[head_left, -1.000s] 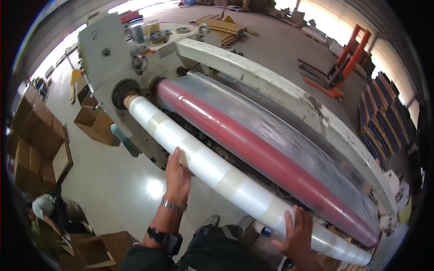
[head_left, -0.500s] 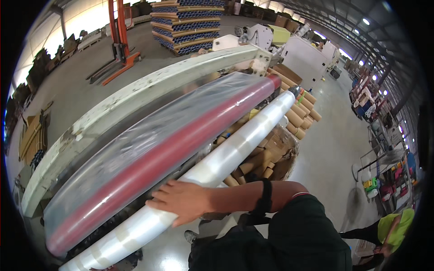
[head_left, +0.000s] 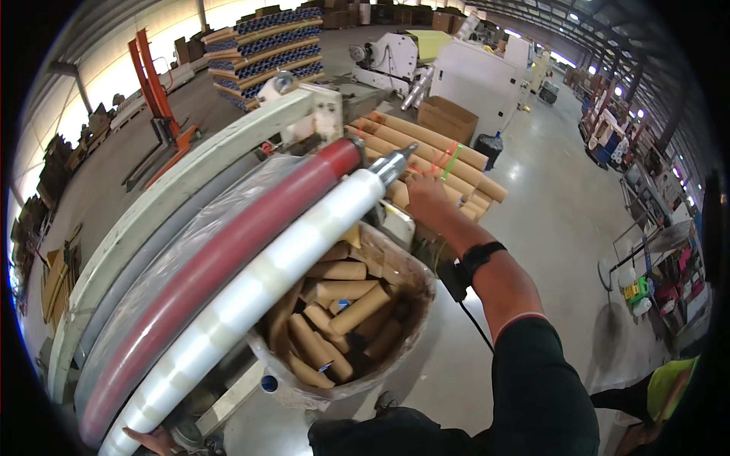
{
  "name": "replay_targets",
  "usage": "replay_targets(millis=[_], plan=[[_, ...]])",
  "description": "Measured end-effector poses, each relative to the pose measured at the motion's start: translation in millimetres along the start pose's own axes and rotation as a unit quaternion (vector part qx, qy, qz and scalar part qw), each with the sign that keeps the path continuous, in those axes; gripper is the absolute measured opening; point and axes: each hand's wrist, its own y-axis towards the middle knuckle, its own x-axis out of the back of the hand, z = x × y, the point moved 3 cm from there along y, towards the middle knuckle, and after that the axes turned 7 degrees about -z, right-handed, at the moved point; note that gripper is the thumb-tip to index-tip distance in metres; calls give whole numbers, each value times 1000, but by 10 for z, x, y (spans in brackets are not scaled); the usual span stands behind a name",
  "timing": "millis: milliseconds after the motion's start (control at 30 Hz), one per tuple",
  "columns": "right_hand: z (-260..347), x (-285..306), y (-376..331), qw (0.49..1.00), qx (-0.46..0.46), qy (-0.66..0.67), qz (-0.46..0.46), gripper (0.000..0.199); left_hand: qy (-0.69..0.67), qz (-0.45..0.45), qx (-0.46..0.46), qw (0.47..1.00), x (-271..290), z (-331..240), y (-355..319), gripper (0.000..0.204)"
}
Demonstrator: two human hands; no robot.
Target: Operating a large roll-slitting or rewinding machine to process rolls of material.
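- Fingers of the right hand (head_left: 427, 194), now off the white roll (head_left: 247, 304), curl near its shaft (head_left: 393, 165) — work centres there, grip unclear.
- Roll lies beside red roller (head_left: 243, 232); left hand (head_left: 157, 441) — fingers mostly hidden.

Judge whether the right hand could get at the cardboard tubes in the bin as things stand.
Probably yes: the right hand is near the bin, whose open top leaves the cardboard tubes exposed; in this view the white roll crosses only the bin's left side.

From the person's head, a wide fisheye looks down, near the white roll (head_left: 236, 304).
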Motion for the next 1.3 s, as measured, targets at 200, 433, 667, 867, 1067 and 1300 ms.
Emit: replay_targets(millis=[200, 433, 667, 867, 1067, 1300], plan=[[-286, -631, -814, 968, 57, 225, 100, 65, 302, 166, -198, 918, -189, -331, -10, 64], [-886, -990, -656, 865, 52, 454, 209, 73, -128, 36, 34, 991, -2113, -575, -1493, 62], [-1371, -1561, 118, 580, -70, 746, 321, 73, 175, -7, -292, 940, -3247, 396, -2350, 79], [-2206, -1909, 953, 210, -203, 918, 267, 37, -396, 204, 329, 833, -6834, -334, -5484, 64], [-4147, -2469, 2150, 141, -275, 950, 43, 52, -489, 98, 191, 845, -7258, -228, -5331, 70], [-6020, -3068, 3093, 112, -346, 931, -33, 62, -456, 47, 204, 865, -8770, -176, -6417, 60]])
